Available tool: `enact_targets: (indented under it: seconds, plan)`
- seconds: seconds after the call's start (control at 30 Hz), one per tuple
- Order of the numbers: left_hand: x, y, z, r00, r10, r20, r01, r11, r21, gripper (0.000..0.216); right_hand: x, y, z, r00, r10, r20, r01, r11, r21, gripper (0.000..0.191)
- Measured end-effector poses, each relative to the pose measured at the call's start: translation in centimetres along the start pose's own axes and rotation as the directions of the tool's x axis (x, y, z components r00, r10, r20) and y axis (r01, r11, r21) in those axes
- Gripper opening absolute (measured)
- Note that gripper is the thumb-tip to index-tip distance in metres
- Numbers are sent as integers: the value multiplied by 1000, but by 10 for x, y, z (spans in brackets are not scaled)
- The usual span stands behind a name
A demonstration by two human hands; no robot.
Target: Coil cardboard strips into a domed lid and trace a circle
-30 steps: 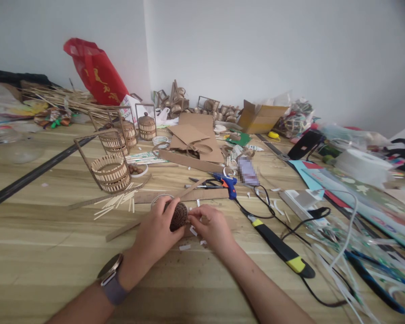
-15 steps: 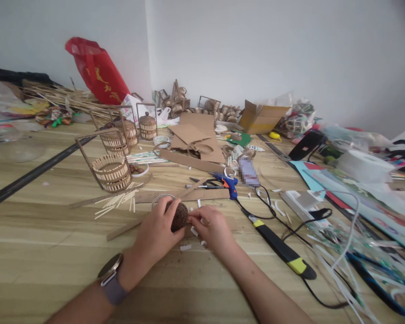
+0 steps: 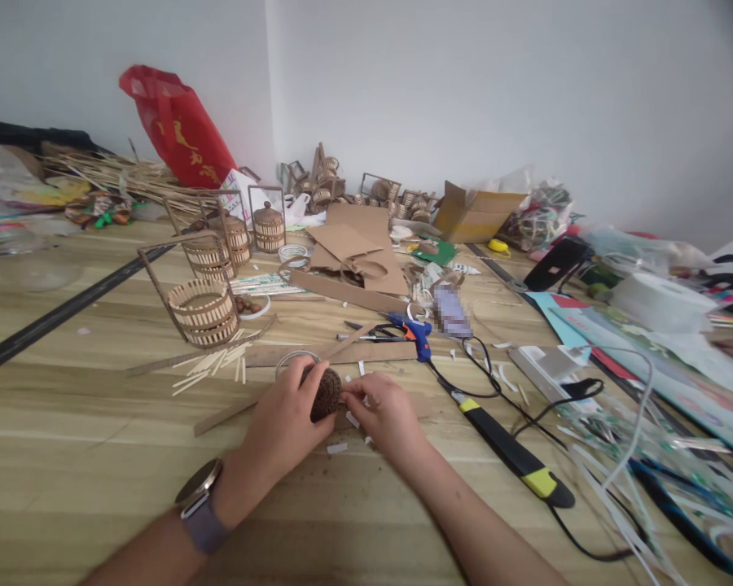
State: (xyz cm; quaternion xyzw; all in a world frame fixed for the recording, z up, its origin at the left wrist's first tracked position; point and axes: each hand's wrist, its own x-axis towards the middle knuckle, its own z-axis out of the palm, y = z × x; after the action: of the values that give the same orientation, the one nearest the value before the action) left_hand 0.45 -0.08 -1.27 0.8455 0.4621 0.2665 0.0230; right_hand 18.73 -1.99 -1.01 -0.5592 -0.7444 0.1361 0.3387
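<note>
My left hand (image 3: pixel 285 423) is wrapped around a dark brown round coil (image 3: pixel 326 395), its ridged, spiral-like face turned toward my right hand. Against the coil's right edge, the thumb and fingers of my right hand (image 3: pixel 384 413) are pinched together; whatever thin bit they hold is mostly hidden. Under and beside the hands lie brown cardboard strips (image 3: pixel 342 352) and small white paper scraps (image 3: pixel 337 448). Part of a ring-shaped roll (image 3: pixel 293 358) shows behind my left fingers.
Ahead lie a blue glue gun (image 3: pixel 416 334), a pen and scissors. A black-yellow cutter (image 3: pixel 506 452) and cables lie right. Small wooden buckets (image 3: pixel 203 313) and pale sticks (image 3: pixel 213 366) stand or lie left. Cardboard sheets (image 3: pixel 366 236) and a box (image 3: pixel 480 213) are further back.
Almost nothing has moved; both hands keep the same hold at the coil. The whole view has shifted very slightly.
</note>
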Motion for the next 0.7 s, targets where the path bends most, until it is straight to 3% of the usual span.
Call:
enact_targets:
  seconds: [0.4, 0.7]
  plan:
    - [1, 1, 0, 998, -64, 4, 64, 998, -20, 53, 0, 0, -1, 1000, 18, -15, -17, 996, 84, 16]
    - [-1, 1, 0, 999, -47, 10, 47, 998, -33, 53, 0, 0, -1, 999, -13, -35, 16, 997, 76, 17]
